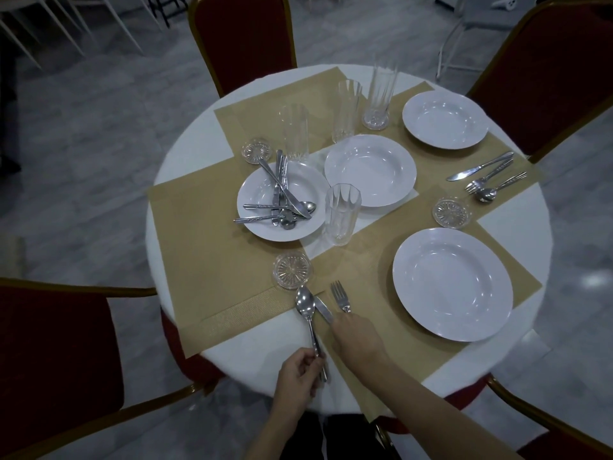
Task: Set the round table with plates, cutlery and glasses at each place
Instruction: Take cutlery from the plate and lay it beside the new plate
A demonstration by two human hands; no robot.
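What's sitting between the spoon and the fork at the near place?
A knife lies between the spoon and the fork, blade showing, its handle hidden under the right hand, in the head view.

A smooth, high white gloss is shown by the plates (452,283). Polished, mirror-bright metal is seen in the cutlery (282,197) heaped left of centre and in the spoon (305,305) and fork (339,295) at lower centre. The glasses (341,214) are made of clear ribbed glass, the coasters (293,270) of clear star-cut glass. The placemats (205,244) are woven, matt and tan; the tablecloth (192,151) is plain matt white. The chairs (245,38) are covered in dark red velvety cloth within gold-finished frames. The floor (83,144) is grey, veined and faintly shiny.
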